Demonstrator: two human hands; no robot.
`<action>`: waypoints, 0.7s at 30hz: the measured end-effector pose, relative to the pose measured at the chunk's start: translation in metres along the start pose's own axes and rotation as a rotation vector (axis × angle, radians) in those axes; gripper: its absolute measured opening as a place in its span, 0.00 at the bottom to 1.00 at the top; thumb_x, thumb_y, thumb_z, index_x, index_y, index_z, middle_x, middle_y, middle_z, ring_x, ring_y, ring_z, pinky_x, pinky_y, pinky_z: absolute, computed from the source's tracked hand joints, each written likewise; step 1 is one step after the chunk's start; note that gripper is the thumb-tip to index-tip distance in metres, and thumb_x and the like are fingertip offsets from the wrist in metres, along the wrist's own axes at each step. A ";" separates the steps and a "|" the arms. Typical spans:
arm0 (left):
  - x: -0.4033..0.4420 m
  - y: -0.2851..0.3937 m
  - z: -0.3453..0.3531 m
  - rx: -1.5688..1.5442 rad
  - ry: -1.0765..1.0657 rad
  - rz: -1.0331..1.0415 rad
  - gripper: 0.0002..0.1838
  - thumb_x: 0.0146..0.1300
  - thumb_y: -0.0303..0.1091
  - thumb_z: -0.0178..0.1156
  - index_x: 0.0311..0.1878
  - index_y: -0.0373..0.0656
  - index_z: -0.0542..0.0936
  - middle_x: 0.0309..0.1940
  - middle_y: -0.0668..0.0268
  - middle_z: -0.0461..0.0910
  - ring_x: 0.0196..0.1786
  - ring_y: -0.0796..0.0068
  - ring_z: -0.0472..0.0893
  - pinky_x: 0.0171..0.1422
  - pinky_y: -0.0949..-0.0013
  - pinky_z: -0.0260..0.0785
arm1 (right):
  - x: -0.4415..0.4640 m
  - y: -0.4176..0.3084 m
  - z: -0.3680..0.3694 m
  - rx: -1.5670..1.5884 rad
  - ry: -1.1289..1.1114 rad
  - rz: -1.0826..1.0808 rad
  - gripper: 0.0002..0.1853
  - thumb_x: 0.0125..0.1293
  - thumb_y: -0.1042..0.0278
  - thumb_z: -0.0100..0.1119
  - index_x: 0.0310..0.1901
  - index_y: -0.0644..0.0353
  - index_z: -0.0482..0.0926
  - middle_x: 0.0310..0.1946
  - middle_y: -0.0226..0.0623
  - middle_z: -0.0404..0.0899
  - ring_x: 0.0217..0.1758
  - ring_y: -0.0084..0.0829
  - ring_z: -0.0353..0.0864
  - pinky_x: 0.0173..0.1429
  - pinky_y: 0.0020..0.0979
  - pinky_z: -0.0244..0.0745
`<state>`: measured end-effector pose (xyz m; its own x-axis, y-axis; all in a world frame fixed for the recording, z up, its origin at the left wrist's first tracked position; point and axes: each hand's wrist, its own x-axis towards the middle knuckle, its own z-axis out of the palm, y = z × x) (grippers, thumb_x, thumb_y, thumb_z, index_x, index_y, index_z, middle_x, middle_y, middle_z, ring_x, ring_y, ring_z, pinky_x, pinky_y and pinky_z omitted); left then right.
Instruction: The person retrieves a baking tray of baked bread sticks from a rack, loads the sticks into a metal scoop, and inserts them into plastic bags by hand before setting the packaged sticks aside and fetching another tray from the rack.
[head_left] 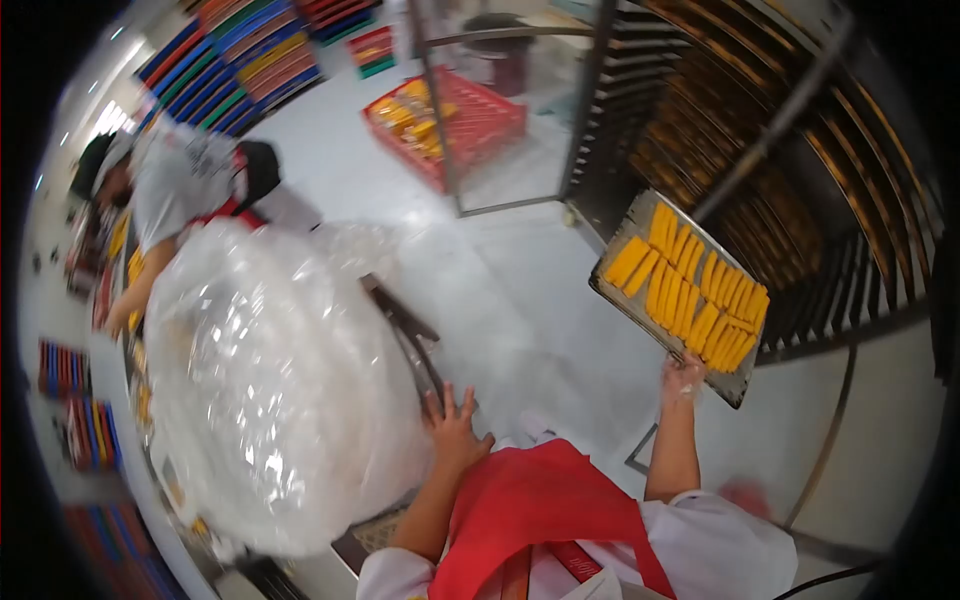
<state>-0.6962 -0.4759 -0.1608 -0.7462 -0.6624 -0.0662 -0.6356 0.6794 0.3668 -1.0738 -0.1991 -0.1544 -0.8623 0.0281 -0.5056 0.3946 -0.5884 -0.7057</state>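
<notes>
My right hand, in a thin clear plastic glove, grips the near edge of a metal baking tray. Rows of yellow finger-shaped baked pieces lie on the tray, which is held out to the right beside a tall rack. My left hand has its fingers spread and appears to hold nothing. It is close to a dark metal frame and the right side of a big clear plastic bag. Whether its fingertips touch the frame, I cannot tell.
On the left a person bends over a work surface behind the plastic bag. A red crate with yellow packs stands on the pale floor ahead, behind a metal frame. Stacks of coloured crates line the back left.
</notes>
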 end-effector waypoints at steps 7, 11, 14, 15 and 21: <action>-0.087 0.002 -0.094 -0.035 -0.221 0.058 0.60 0.48 0.52 0.74 0.83 0.66 0.50 0.83 0.50 0.45 0.83 0.35 0.41 0.79 0.29 0.47 | -0.114 -0.054 0.050 -0.098 -0.199 0.082 0.11 0.56 0.75 0.54 0.43 0.58 0.75 0.34 0.35 0.77 0.26 0.31 0.76 0.26 0.27 0.72; -0.266 -0.030 -0.084 -0.230 -0.211 0.209 0.55 0.55 0.44 0.71 0.83 0.61 0.51 0.82 0.48 0.49 0.83 0.35 0.46 0.81 0.35 0.49 | -0.203 -0.083 0.066 -0.081 -0.444 0.120 0.18 0.54 0.75 0.54 0.49 0.62 0.78 0.37 0.39 0.82 0.28 0.35 0.83 0.27 0.30 0.81; -0.315 -0.045 -0.117 -0.417 -0.015 0.041 0.50 0.55 0.40 0.69 0.81 0.56 0.58 0.79 0.48 0.54 0.81 0.35 0.52 0.81 0.41 0.53 | -0.267 -0.090 0.137 -0.124 -0.632 0.141 0.21 0.54 0.76 0.55 0.52 0.64 0.78 0.39 0.42 0.84 0.31 0.38 0.86 0.30 0.31 0.85; -0.334 -0.048 -0.120 -0.427 0.033 -0.022 0.50 0.55 0.40 0.69 0.81 0.56 0.58 0.79 0.48 0.54 0.81 0.35 0.52 0.81 0.41 0.53 | -0.269 -0.087 0.171 -0.115 -0.747 0.138 0.21 0.55 0.76 0.55 0.53 0.64 0.78 0.41 0.43 0.85 0.33 0.39 0.86 0.31 0.31 0.86; -0.484 -0.023 -0.070 -0.381 0.379 -0.566 0.45 0.54 0.36 0.68 0.77 0.49 0.65 0.78 0.52 0.60 0.81 0.40 0.55 0.81 0.47 0.58 | -0.327 -0.065 0.269 -0.133 -1.421 0.560 0.23 0.57 0.83 0.52 0.57 0.74 0.74 0.52 0.53 0.82 0.53 0.47 0.85 0.53 0.43 0.87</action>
<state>-0.3069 -0.1928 -0.0722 -0.1665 -0.9852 -0.0416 -0.7365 0.0962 0.6695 -0.9027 -0.3875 0.1904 -0.1478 -0.9829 0.1097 0.7200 -0.1830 -0.6694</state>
